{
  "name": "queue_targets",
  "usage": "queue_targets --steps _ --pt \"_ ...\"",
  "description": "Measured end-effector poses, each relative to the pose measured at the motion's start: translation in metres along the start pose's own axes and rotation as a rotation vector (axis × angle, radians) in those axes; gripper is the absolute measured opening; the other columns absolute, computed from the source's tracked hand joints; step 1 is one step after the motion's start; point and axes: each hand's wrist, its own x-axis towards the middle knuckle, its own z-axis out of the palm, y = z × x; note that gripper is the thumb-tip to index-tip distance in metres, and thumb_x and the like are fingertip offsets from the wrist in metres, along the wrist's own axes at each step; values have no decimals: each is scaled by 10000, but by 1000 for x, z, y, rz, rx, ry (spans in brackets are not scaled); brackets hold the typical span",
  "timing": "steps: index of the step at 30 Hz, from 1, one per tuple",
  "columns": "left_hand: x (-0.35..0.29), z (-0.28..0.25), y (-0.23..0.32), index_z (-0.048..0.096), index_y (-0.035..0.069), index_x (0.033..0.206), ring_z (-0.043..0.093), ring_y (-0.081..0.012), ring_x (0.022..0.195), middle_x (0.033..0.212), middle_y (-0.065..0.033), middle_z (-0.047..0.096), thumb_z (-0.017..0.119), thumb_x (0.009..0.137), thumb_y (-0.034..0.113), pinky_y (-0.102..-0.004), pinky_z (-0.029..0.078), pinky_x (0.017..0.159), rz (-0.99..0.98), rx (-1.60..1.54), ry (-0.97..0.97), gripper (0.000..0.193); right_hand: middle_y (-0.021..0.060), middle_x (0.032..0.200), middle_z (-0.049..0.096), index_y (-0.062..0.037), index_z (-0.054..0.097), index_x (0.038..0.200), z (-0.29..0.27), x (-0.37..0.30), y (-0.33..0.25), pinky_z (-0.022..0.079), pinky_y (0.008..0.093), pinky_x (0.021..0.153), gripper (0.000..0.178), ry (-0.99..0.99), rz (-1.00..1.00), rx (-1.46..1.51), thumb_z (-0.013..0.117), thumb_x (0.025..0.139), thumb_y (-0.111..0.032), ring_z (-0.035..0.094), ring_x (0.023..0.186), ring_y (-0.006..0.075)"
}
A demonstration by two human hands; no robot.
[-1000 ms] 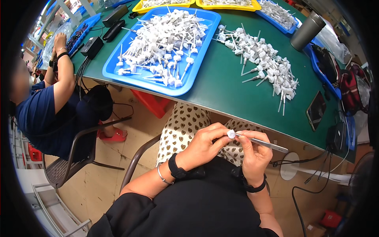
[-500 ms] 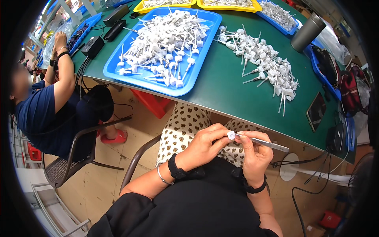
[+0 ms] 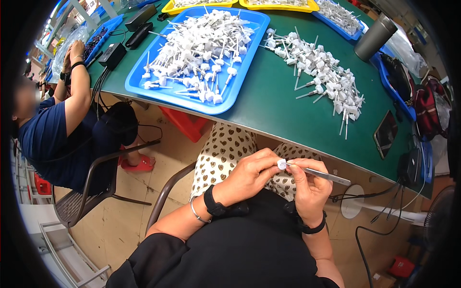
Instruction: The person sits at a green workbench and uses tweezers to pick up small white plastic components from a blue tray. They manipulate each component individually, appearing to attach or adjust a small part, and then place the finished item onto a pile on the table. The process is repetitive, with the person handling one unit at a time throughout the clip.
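Observation:
Above my lap, my left hand [image 3: 249, 177] pinches a small white plastic part [image 3: 282, 164] between thumb and fingertips, its roundish face turned up. My right hand [image 3: 309, 185] closes around slim metal tweezers [image 3: 321, 174]; their pointed end meets the white part, and the wide end sticks out to the right. On the table just ahead, a blue tray [image 3: 192, 106] is heaped with white pieces [image 3: 206, 48] that have thin stems. A loose pile of similar stemmed pieces [image 3: 321, 69] lies right of the tray, directly on the green tabletop.
A phone [image 3: 385, 134], a grey metal flask [image 3: 376, 37] and a blue tray with bags [image 3: 398, 86] stand at the right. Yellow trays [image 3: 279, 6] line the back. At the left, a seated co-worker [image 3: 57, 134] works beside black boxes and cables [image 3: 112, 56].
The white part has turned slightly at my fingertips, with the tweezers still against it. Both hands keep nearly the same place. The co-worker's hands have shifted a little.

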Motion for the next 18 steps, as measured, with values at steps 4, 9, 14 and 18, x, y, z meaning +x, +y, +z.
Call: queue_targets --steps 4,9,14,18 --pt "0 0 1 688 -3 1079 663 -292 836 938 -120 633 663 929 10 -368 525 713 -19 -18 -7 152 107 920 722 20 678 996 0 0 0 554 258 717 92 -3 -21 -33 723 916 15 680 793 144" --pt "1 -2 4 686 5 1078 664 -292 842 943 -116 631 657 930 10 -369 528 717 -14 11 -18 151 109 918 721 21 680 992 -1 0 -3 558 259 716 92 -11 -32 -62 725 912 20 684 793 146" --pt "1 -1 3 695 -1 1096 650 -239 834 934 -106 650 675 942 26 -340 524 723 3 23 -18 158 103 924 725 25 683 988 -1 0 -6 558 255 710 78 2 20 -18 720 920 18 682 788 133" --pt "1 -1 3 696 -1 1094 649 -239 834 934 -105 649 674 942 24 -338 524 723 12 23 -10 155 98 925 727 26 683 990 0 0 -4 555 250 702 78 24 27 26 722 924 10 681 786 125"
